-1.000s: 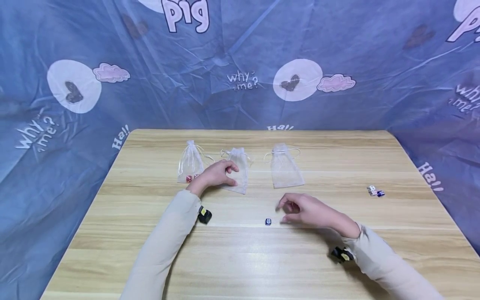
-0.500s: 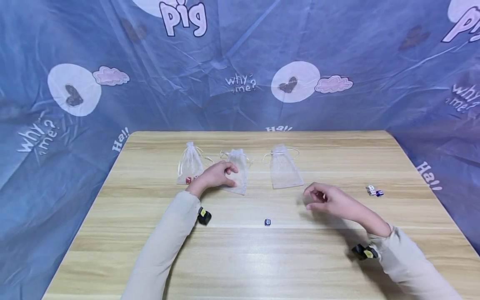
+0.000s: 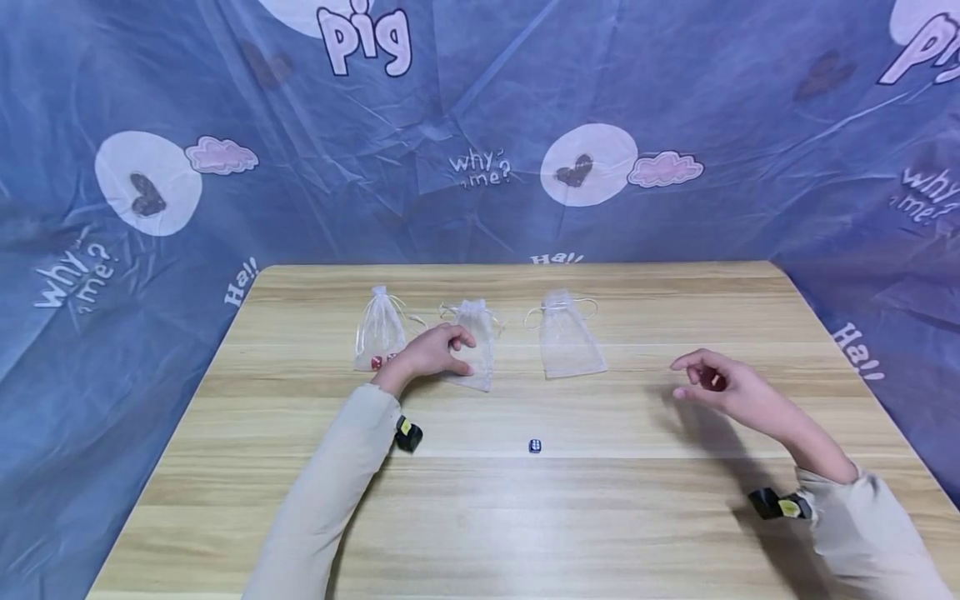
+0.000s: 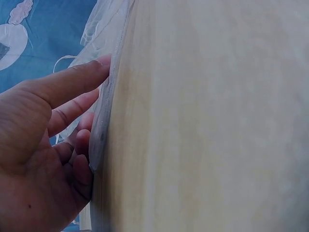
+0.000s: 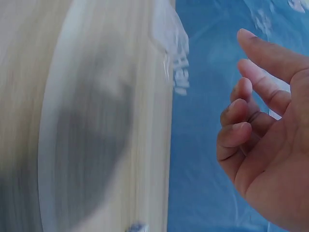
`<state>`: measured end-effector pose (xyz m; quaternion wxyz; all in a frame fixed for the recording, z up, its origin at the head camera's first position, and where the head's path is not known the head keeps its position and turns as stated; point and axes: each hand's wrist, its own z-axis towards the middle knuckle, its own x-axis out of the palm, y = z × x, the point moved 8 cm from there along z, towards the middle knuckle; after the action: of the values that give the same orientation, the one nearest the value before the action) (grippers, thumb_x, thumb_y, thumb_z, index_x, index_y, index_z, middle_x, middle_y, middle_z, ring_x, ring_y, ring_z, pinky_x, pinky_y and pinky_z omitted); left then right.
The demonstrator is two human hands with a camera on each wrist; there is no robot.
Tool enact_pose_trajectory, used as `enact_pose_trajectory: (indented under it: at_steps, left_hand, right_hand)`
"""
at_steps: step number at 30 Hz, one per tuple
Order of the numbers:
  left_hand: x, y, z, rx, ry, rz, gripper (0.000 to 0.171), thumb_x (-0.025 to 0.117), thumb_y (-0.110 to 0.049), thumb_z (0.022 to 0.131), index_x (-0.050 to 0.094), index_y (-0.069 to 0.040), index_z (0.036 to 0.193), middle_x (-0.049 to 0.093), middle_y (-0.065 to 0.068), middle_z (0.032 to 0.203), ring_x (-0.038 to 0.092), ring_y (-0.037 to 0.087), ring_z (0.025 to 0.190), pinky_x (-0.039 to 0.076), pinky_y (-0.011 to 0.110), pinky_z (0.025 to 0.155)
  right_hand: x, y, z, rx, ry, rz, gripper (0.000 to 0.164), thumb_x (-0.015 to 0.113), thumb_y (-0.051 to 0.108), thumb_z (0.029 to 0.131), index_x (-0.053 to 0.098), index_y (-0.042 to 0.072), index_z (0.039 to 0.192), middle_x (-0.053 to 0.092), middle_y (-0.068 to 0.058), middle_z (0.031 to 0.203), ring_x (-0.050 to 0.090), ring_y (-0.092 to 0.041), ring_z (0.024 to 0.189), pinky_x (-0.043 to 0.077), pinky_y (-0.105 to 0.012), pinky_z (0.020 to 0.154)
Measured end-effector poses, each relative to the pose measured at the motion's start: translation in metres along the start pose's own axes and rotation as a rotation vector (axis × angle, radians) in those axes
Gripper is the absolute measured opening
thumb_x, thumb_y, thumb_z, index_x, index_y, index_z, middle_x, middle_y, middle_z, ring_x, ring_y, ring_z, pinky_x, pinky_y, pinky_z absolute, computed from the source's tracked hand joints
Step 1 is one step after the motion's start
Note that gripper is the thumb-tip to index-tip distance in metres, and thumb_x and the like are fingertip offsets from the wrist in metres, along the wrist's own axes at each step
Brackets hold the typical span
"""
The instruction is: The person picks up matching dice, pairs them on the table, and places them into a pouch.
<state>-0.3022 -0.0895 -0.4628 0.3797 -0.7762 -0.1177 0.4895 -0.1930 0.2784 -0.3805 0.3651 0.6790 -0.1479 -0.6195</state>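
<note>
Sheer white fabric makes up the middle bag (image 3: 483, 354), lying between the left bag (image 3: 378, 329) and the right bag (image 3: 572, 342) on a pale wood-grain desk (image 3: 480, 525), with blue printed cloth (image 3: 420, 200) hung behind. Its long axis runs front to back, drawstring mouth pointing toward the cloth. The left hand (image 3: 429, 350) touches it, thumb and fingers apart, while the right hand (image 3: 738, 398) hovers right of a blue die (image 3: 535, 446), fingers loosely bent, holding nothing.

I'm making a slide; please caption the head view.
Left hand on the middle of three sheer pouches, right hand hovering over the wooden table, where a blue die lies.
</note>
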Motion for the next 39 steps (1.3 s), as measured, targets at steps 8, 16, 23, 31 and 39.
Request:
enact_pose_trajectory:
  at_steps: [8,16,23,31,39]
  left_hand:
    - [0.000,0.002,0.000,-0.004,-0.002,0.003,0.040,0.082,-0.020,0.075,0.063,-0.013,0.110,0.048,0.000,0.093,0.046,0.016,0.088,0.038,0.028,0.083]
    - [0.001,0.002,0.000,-0.011,-0.001,-0.001,0.040,0.082,-0.020,0.075,0.063,-0.013,0.110,0.047,0.000,0.093,0.045,0.016,0.088,0.037,0.028,0.083]
    - [0.000,0.002,0.001,-0.008,0.000,0.005,0.041,0.082,-0.020,0.075,0.063,-0.013,0.110,0.047,0.000,0.093,0.046,0.016,0.089,0.038,0.029,0.084]
    - [-0.001,0.001,0.001,-0.018,0.006,0.001,0.041,0.082,-0.021,0.076,0.062,-0.014,0.111,0.049,0.000,0.095,0.046,0.016,0.087,0.038,0.029,0.083]
    - [0.000,0.002,0.002,-0.027,0.006,-0.009,0.041,0.082,-0.021,0.075,0.063,-0.014,0.110,0.049,0.000,0.095,0.046,0.016,0.088,0.038,0.029,0.084]
  right_hand:
    - [-0.037,-0.036,-0.020,0.076,-0.114,0.047,0.038,0.069,0.001,0.085,0.058,0.029,0.107,0.049,0.011,0.079,0.044,-0.005,0.064,0.036,-0.024,0.053]
    - [-0.066,-0.064,-0.039,0.127,-0.207,0.065,0.039,0.069,0.000,0.085,0.059,0.032,0.105,0.051,0.018,0.080,0.048,0.001,0.066,0.039,-0.017,0.056]
    - [-0.076,-0.088,-0.050,0.180,-0.216,-0.003,0.036,0.070,0.007,0.086,0.059,0.034,0.107,0.053,0.022,0.082,0.051,0.005,0.069,0.039,-0.014,0.058]
    - [-0.075,-0.115,-0.059,0.238,-0.185,0.006,0.040,0.071,0.007,0.086,0.056,0.037,0.108,0.053,0.024,0.084,0.051,0.006,0.071,0.040,-0.016,0.057]
    - [-0.071,-0.136,-0.062,0.283,-0.144,0.038,0.036,0.068,0.011,0.089,0.056,0.037,0.111,0.053,0.025,0.087,0.051,0.008,0.076,0.041,-0.013,0.062]
